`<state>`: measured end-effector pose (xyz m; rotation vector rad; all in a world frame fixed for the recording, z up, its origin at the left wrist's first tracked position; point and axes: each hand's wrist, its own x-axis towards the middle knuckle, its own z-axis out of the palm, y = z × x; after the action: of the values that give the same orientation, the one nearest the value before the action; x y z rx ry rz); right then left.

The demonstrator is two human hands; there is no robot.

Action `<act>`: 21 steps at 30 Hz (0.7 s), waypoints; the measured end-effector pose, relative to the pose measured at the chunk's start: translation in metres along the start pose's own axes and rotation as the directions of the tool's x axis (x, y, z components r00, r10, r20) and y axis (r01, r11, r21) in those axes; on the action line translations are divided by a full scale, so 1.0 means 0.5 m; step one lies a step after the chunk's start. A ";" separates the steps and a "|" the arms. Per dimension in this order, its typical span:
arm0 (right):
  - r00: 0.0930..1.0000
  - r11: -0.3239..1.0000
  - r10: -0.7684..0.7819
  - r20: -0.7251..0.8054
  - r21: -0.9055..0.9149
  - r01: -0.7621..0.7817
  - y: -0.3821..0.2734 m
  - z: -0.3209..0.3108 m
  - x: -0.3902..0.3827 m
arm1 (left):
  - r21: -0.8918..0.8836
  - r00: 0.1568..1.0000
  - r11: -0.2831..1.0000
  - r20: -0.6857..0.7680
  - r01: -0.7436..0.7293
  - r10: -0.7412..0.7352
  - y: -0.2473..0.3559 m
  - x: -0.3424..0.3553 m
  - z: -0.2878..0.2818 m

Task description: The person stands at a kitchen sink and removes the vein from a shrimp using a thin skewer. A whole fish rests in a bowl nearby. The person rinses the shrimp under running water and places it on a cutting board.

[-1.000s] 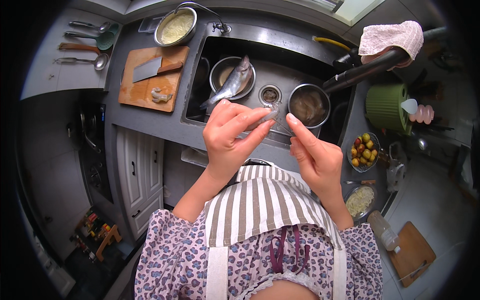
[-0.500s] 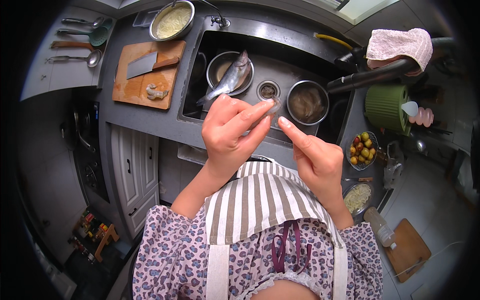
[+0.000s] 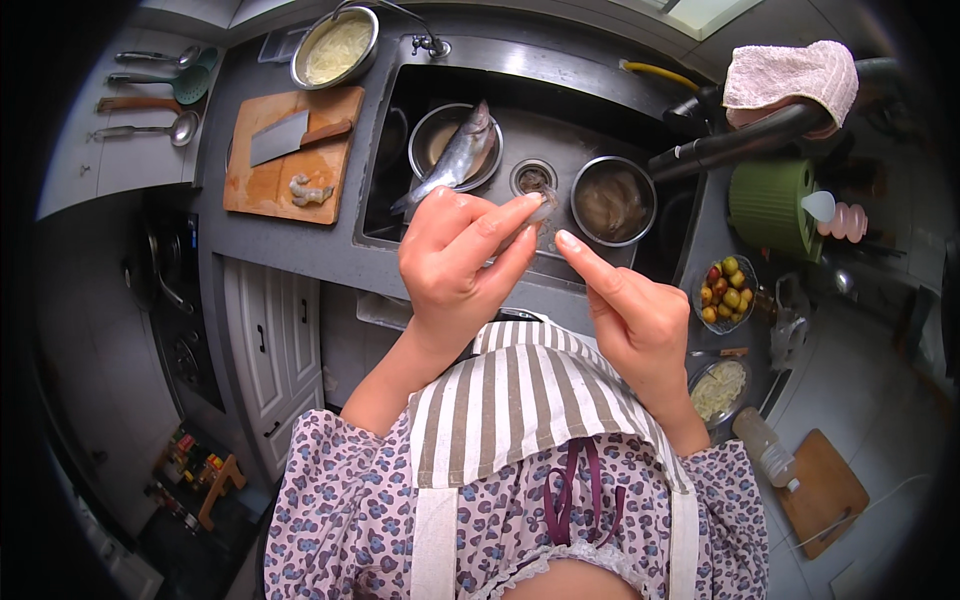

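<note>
Above the sink's front edge, my left hand (image 3: 455, 258) pinches a small greyish, translucent shrimp (image 3: 546, 207) between thumb and fingertips; part of it is hidden by the fingers. My right hand (image 3: 640, 318) is just to the right, its index finger stretched toward the shrimp but apart from it, the other fingers curled with nothing visible in them. Beyond, a steel bowl (image 3: 651, 208) holds several shrimp in the sink (image 3: 555, 130). To the left, a whole fish (image 3: 462, 155) rests across another steel bowl (image 3: 418, 145). Peeled shrimp (image 3: 311, 191) lies on the wooden cutting board (image 3: 250, 190).
A cleaver (image 3: 282, 138) lies on the board. Behind it stands a bowl of pale shreds (image 3: 338, 52). On the right are a pink towel (image 3: 790, 80) over a dark pipe, a green container (image 3: 768, 205), a fruit bowl (image 3: 727, 293) and a plate of shreds (image 3: 718, 390).
My view has shifted slightly. Both hands keep nearly the same pose, the left still pinching the shrimp and the right index finger still stretched out.
</note>
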<state>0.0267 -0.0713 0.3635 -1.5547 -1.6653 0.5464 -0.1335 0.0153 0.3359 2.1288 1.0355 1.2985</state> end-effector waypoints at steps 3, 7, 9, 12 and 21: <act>1.000 1.000 -0.012 -0.007 -0.013 0.012 0.004 0.000 -0.003 | 0.020 1.000 1.000 0.005 -0.017 0.017 0.006 0.001 -0.002; 1.000 1.000 -0.015 -0.016 -0.014 0.015 0.003 -0.001 -0.004 | 0.024 0.999 0.999 -0.001 -0.032 0.032 0.009 0.001 -0.001; 1.000 1.000 -0.011 -0.016 -0.012 0.011 0.003 -0.001 -0.006 | 0.029 0.999 0.999 -0.002 -0.040 0.040 0.010 0.001 -0.002; 1.000 1.000 -0.004 -0.011 -0.010 0.003 0.001 -0.001 -0.008 | 0.046 0.999 0.998 -0.001 -0.049 0.049 0.014 0.000 -0.004; 1.000 1.000 -0.002 -0.019 -0.026 0.002 0.000 0.001 -0.011 | 0.081 0.997 0.994 0.006 -0.080 0.080 0.019 -0.001 -0.006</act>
<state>0.0257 -0.0764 0.3619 -1.5721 -1.6655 0.5090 -0.1327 0.0088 0.3433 2.2527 1.0272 1.3113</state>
